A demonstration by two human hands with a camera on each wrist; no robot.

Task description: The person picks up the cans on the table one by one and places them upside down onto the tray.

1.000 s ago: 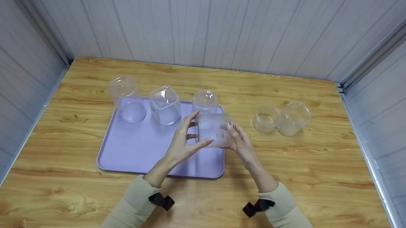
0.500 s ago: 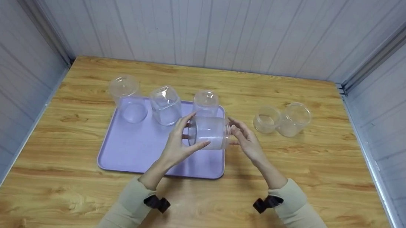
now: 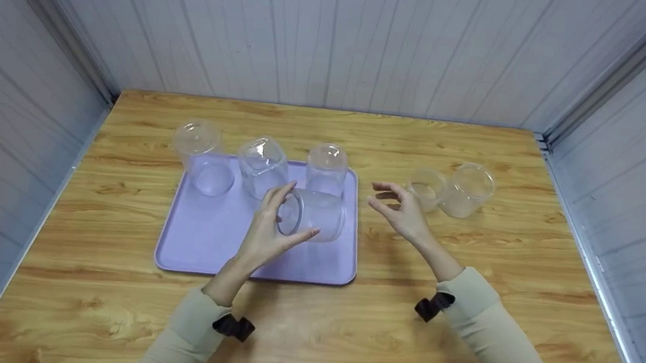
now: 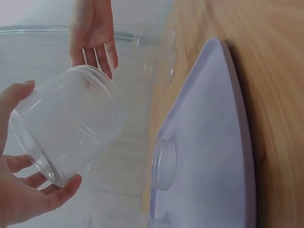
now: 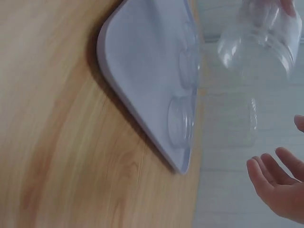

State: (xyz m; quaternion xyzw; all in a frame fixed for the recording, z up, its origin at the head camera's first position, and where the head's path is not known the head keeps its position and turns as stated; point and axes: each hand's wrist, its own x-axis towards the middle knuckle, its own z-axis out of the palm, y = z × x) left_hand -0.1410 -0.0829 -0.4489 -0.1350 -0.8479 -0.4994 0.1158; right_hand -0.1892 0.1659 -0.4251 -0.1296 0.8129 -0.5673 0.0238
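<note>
My left hand point(image 3: 263, 236) grips a clear, wide-mouthed jar point(image 3: 322, 217) by its base end, thumb on the near side. The jar lies on its side in the air over the purple tray point(image 3: 204, 247). In the left wrist view the jar's ridged open rim point(image 4: 102, 88) points away from the palm, towards the other hand. My right hand point(image 3: 408, 216) is off to the right of the jar, fingers loosely bent with nothing between them. The right wrist view shows that hand point(image 5: 280, 185) apart from the jar point(image 5: 263, 38).
Along the tray's back edge stand three clear jars, a left one point(image 3: 199, 140), a middle one point(image 3: 263, 167) and a right one point(image 3: 327, 161), necks down. On the wooden table point(image 3: 498, 269), a low clear container point(image 3: 426, 191) stands beside a taller one point(image 3: 467, 189) at the right.
The right hand has let go of the jar's rim end and moved right. The left hand has carried the jar left and slightly nearer.
</note>
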